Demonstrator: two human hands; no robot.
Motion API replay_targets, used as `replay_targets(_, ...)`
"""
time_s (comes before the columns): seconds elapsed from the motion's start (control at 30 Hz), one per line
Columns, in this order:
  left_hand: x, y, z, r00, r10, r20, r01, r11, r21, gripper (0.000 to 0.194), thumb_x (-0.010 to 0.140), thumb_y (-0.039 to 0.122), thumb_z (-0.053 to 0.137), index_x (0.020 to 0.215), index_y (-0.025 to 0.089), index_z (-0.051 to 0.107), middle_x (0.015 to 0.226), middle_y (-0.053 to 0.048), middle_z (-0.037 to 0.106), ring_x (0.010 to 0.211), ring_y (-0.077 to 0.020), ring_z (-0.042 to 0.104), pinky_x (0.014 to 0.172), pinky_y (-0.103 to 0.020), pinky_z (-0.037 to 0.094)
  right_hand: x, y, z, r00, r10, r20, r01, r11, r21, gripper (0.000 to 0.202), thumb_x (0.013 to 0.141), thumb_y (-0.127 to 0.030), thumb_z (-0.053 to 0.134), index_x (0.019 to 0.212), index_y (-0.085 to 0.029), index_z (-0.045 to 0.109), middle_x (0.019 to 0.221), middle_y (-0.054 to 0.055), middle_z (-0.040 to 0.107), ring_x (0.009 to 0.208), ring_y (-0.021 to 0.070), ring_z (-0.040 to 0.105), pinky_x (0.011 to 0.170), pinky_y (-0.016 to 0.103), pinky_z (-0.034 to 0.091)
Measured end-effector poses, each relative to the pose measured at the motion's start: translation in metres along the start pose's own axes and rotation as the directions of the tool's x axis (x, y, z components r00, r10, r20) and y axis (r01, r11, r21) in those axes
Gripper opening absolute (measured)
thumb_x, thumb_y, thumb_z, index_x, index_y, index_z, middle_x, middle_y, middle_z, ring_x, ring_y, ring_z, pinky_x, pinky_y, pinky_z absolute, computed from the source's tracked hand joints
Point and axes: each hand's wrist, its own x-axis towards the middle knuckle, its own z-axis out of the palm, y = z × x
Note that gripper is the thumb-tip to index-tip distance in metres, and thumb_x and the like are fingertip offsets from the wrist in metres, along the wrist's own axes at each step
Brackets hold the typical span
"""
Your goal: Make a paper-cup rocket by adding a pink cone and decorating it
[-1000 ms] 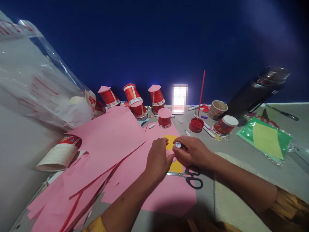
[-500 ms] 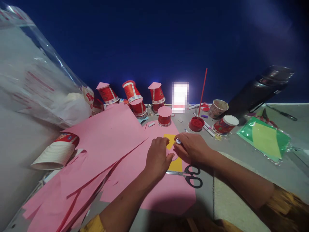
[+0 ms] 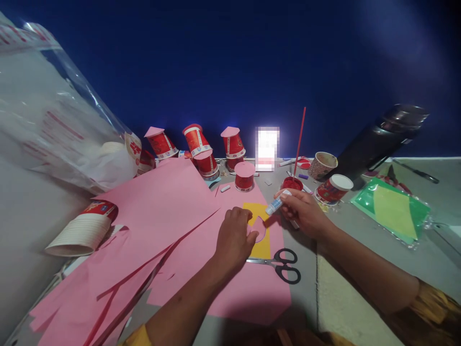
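Note:
My left hand rests over the yellow paper, thumb and fingers closed on a small pink paper piece with a rounded, dark-outlined edge. In my right hand is a white glue stick with a blue label, tilted and held just above and right of the pink piece. Scissors with black handles lie below, their blades partly over the yellow paper. Under all this spreads a large pink sheet.
Red paper cups with pink tops line the wall. A red paint cup with a stick in it stands behind my right hand. A black flask leans at right, near a green packet. Stacked cups lie at left.
My right hand has moved slightly up and right, away from the pink piece, bringing the glue stick into fuller view. My left hand stays on the paper.

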Motion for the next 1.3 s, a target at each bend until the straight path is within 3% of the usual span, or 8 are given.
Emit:
replay_targets(0.23,-0.003,0.0,0.001,0.998,0.067,0.001,-0.067,0.997,0.042,0.023,0.087,0.017,0.068,0.11,0.021,0.064,0.117,-0.011,0.065,0.108,-0.0317,0.055,0.091,-0.048,0.049,-0.003,0.001,0.005,0.983,0.144,0.114,-0.163,0.969,0.186,0.041,0.072,-0.05,0.088,0.086,-0.015,0.072,0.058,-0.004,0.057,0.046,0.0063,0.04,0.041,0.018,0.02)
replay_targets(0.4,-0.006,0.005,-0.004,0.952,0.082,-0.295,-0.162,0.952,-0.258,0.035,0.079,0.017,0.076,0.113,0.021,0.067,0.117,-0.011,0.066,0.116,-0.0313,0.055,0.101,-0.052,0.049,-0.007,0.004,0.007,0.972,0.125,0.2,-0.18,0.942,0.284,0.041,0.072,-0.046,0.091,0.092,-0.015,0.073,0.069,0.002,0.067,0.05,0.007,0.044,0.042,0.018,0.024)
replay_targets(0.47,-0.009,0.011,-0.01,0.955,-0.04,-0.294,-0.132,0.83,-0.541,0.037,0.077,0.018,0.077,0.113,0.024,0.069,0.116,-0.008,0.066,0.111,-0.0278,0.059,0.097,-0.047,0.054,-0.009,0.007,0.009,0.96,0.113,0.255,-0.194,0.928,0.318,0.041,0.075,-0.045,0.091,0.097,-0.016,0.073,0.071,0.002,0.069,0.051,0.0068,0.045,0.043,0.018,0.026)
replay_targets(0.57,-0.012,0.02,-0.016,0.981,-0.195,-0.02,0.078,0.484,-0.871,0.034,0.075,0.029,0.084,0.107,0.024,0.072,0.103,-0.005,0.068,0.093,-0.0229,0.065,0.079,-0.039,0.061,-0.014,0.014,0.014,0.935,0.108,0.338,-0.22,0.924,0.314,0.043,0.076,-0.046,0.092,0.101,-0.017,0.071,0.067,-0.001,0.065,0.05,0.0068,0.045,0.045,0.018,0.027)
replay_targets(0.67,-0.013,0.023,-0.016,0.97,-0.215,0.113,0.161,0.224,-0.961,0.034,0.069,0.033,0.091,0.095,0.02,0.073,0.089,-0.002,0.069,0.079,-0.0181,0.066,0.071,-0.033,0.061,-0.019,0.017,0.019,0.92,0.129,0.369,-0.237,0.935,0.264,0.047,0.076,-0.047,0.092,0.106,-0.02,0.068,0.068,-0.004,0.062,0.051,0.0075,0.048,0.048,0.019,0.034)
replay_targets(0.77,-0.012,0.02,-0.015,0.959,-0.255,0.127,0.158,0.108,-0.982,0.035,0.065,0.03,0.095,0.091,0.02,0.073,0.078,0.002,0.067,0.064,-0.0124,0.061,0.062,-0.029,0.058,-0.021,0.013,0.021,0.959,0.106,0.261,-0.152,0.975,0.164,0.048,0.071,-0.046,0.095,0.102,-0.02,0.068,0.077,-0.003,0.065,0.062,0.011,0.056,0.059,0.024,0.044)
replay_targets(1.03,-0.01,0.019,-0.021,0.941,-0.298,0.159,0.181,0.048,-0.982,0.033,0.061,0.026,0.096,0.084,0.019,0.074,0.079,0.0,0.069,0.063,-0.0127,0.062,0.06,-0.028,0.056,-0.022,0.002,0.025,0.995,0.056,0.083,-0.052,0.997,-0.049,0.038,0.068,-0.05,0.09,0.077,-0.019,0.071,0.067,-0.002,0.062,0.062,0.0142,0.052,0.059,0.028,0.043)
replay_targets(1.3,-0.011,0.021,-0.025,0.942,-0.282,0.18,0.206,0.065,-0.976,0.029,0.06,0.023,0.093,0.078,0.016,0.071,0.071,-0.001,0.069,0.061,-0.0156,0.064,0.062,-0.034,0.059,-0.026,0.007,0.026,0.924,0.236,0.302,-0.246,0.969,-0.004,0.058,0.079,-0.073,0.076,0.073,-0.017,0.065,0.052,-0.002,0.059,0.043,0.0078,0.039,0.045,0.023,0.025)
